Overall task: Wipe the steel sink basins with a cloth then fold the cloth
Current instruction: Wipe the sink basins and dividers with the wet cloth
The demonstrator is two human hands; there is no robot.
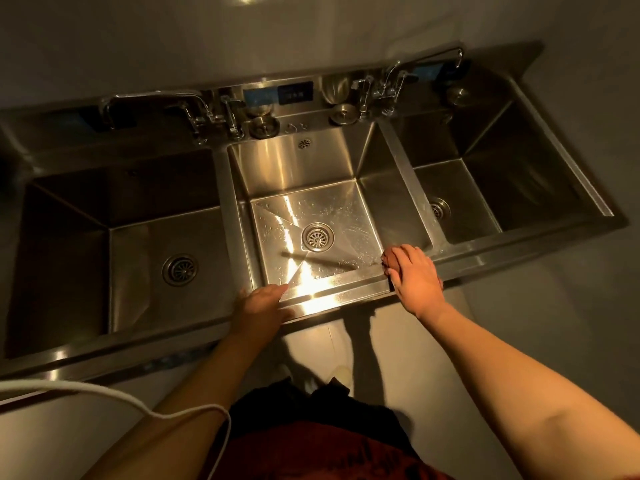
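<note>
The steel sink (346, 296) was a brushed, three-basin unit with square-cornered walls; water droplets beaded the floor of the middle basin (294, 161) around its round perforated drain (317, 237). The cloth (390, 258), reddish-brown and bunched, lay on the front rim at the middle basin's right corner. The right hand (415, 278) pressed flat upon it, fingers extended. The left hand (259, 303) rested on the front rim, fingers relaxed, holding nothing.
</note>
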